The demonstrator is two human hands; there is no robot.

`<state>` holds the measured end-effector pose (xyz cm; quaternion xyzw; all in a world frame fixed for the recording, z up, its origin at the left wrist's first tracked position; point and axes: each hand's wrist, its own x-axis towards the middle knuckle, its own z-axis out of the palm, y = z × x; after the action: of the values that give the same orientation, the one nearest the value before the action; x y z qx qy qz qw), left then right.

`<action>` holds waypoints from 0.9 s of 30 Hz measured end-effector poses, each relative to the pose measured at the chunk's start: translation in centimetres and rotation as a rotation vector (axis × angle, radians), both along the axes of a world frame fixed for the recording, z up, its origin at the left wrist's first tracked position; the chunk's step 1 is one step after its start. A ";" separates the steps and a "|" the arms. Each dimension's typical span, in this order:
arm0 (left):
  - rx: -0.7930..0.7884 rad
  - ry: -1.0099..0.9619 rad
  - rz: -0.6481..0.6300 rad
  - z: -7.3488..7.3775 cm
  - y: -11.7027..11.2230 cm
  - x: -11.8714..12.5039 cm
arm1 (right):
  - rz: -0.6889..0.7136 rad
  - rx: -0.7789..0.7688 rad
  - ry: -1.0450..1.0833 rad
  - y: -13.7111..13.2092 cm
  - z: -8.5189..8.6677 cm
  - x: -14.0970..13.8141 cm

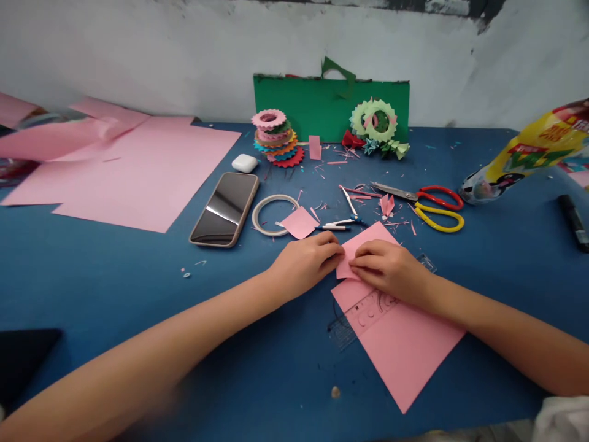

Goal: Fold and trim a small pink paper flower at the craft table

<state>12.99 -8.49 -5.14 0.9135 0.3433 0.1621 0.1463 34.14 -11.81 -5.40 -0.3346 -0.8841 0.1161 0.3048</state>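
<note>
My left hand (306, 263) and my right hand (390, 269) meet over a small folded pink paper piece (363, 242) on the blue table (115, 276). Both hands pinch its lower edge with closed fingers. Under my right hand lie a larger pink sheet (405, 350) and a clear ruler (368, 310), which runs across that sheet. A small pink square (300, 222) and a pen (334, 228) lie just beyond my left hand.
A phone (225, 209), a tape ring (272, 215), an earbud case (245, 162) and large pink sheets (138, 166) lie left. Scissors (432, 205), a yellow packet (529, 153) and a black marker (574, 221) lie right. Stacked paper rings (276, 138) and green card (331, 107) stand behind.
</note>
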 end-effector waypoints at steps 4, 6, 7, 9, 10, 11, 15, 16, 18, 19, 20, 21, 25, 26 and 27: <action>0.049 0.001 -0.050 0.2 0.3 -0.1 | 0.029 0.042 -0.090 -0.3 0.1 0.5; 0.100 0.015 -0.086 0.3 0.2 -0.4 | 0.051 0.034 -0.128 -0.2 0.2 0.7; 0.128 0.029 -0.102 0.3 0.2 -0.5 | 0.059 0.031 -0.143 -0.2 0.3 0.8; 0.182 0.062 -0.116 0.5 0.1 -0.8 | 0.070 0.030 -0.166 -0.2 0.3 0.9; 0.206 0.076 -0.115 0.6 0.0 -0.9 | 0.072 0.037 -0.176 -0.2 0.3 1.0; 0.227 0.085 -0.110 0.7 0.0 -0.9 | 0.071 0.051 -0.188 -0.2 0.3 1.0; 0.263 0.080 -0.076 0.7 0.0 -0.9 | 0.056 0.097 -0.252 -0.5 0.3 0.8; 0.265 0.070 -0.064 0.7 0.1 -0.9 | 0.052 0.093 -0.267 -0.6 0.4 0.6; 0.256 0.041 -0.034 0.5 0.1 -0.8 | 0.043 0.075 -0.304 -0.6 0.6 0.3; 0.247 0.025 -0.018 0.4 0.1 -0.8 | 0.036 0.068 -0.327 -0.6 0.7 0.2; 0.236 0.012 -0.006 0.4 0.1 -0.8 | 0.030 0.063 -0.354 -0.6 0.8 0.0; 0.223 0.003 0.004 0.3 0.1 -0.8 | 0.024 0.060 -0.379 -0.6 0.9 -0.1; 0.187 0.016 0.007 0.3 0.3 -0.8 | 0.003 0.018 -0.422 -0.4 1.0 -0.4; 0.186 0.028 -0.018 0.4 0.4 -0.9 | 0.002 0.008 -0.421 -0.3 1.1 -0.4; 0.187 0.043 -0.050 0.5 0.5 -0.9 | 0.004 0.001 -0.421 -0.3 1.1 -0.4</action>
<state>12.04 -8.00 -4.67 0.9346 0.3070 0.1703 0.0570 33.73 -12.10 -4.25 -0.3496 -0.9290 0.0437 0.1131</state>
